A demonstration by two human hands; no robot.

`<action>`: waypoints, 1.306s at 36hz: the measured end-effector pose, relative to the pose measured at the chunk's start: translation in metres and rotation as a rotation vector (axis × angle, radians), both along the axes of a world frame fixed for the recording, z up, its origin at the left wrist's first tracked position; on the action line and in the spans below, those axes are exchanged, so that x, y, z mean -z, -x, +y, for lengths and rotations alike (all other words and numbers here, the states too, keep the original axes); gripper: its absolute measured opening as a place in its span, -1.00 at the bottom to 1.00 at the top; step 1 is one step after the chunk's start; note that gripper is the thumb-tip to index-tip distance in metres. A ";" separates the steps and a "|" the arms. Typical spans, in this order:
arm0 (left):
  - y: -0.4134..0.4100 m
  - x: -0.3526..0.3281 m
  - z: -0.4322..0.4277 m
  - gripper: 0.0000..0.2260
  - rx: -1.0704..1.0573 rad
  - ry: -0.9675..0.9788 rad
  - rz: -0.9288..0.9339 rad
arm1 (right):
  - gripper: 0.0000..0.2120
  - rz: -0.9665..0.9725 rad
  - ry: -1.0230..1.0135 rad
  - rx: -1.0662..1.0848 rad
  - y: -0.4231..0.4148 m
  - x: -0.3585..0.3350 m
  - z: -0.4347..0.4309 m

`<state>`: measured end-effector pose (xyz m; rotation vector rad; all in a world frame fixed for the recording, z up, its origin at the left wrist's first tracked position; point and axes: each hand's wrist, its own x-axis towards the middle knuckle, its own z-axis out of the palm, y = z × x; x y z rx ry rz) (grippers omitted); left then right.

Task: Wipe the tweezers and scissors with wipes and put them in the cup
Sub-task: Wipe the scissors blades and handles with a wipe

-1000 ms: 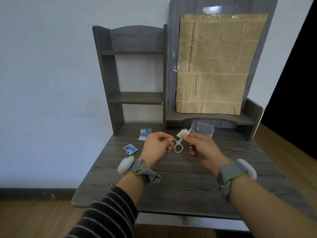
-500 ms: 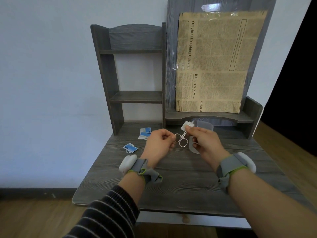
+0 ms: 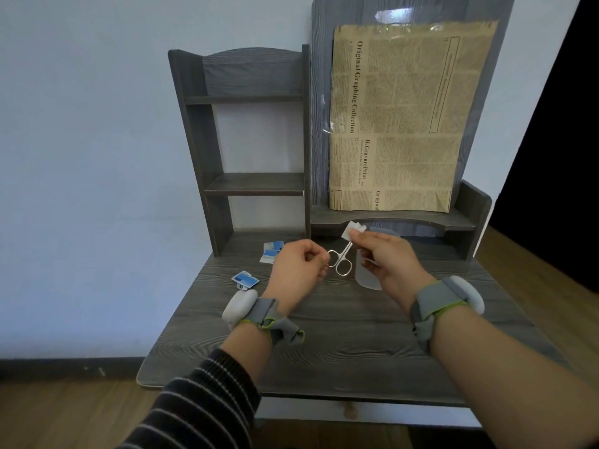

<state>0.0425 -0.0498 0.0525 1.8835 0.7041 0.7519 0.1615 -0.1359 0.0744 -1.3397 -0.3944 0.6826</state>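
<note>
Head view shows the scissors (image 3: 340, 259) in the air above the desk (image 3: 340, 335), between my two hands. They are tilted, with the ring handles low toward me and the blades pointing up and away. My left hand (image 3: 299, 270) pinches one ring with closed fingers (image 3: 319, 256). My right hand (image 3: 387, 259) is closed on a white wipe (image 3: 353, 229), which is folded around the blade end, so the tips are hidden. The second ring hangs free between the hands.

Just behind my right hand stands the cup (image 3: 366, 280), translucent and partly covered by the hand. I cannot tell if something is inside it. I cannot make out the tweezers.

On the desk to the left, two blue and white packets (image 3: 272, 251) lie near the shelf (image 3: 256, 184), and one more packet (image 3: 245, 279) lies nearer to me, beside my left wrist. Both wrists wear grey bands (image 3: 265, 314) with a white device.
</note>
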 end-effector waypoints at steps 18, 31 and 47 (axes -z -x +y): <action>0.000 -0.004 -0.001 -0.89 -0.080 -0.134 0.112 | -0.90 -0.034 0.058 -0.081 0.007 0.011 -0.001; 0.005 0.012 0.007 -0.81 -0.121 0.024 0.007 | -0.94 0.057 -0.029 0.004 -0.009 0.003 -0.009; 0.003 0.010 0.005 -0.84 -0.137 0.009 -0.040 | -0.90 0.020 -0.019 -0.198 -0.009 0.010 -0.013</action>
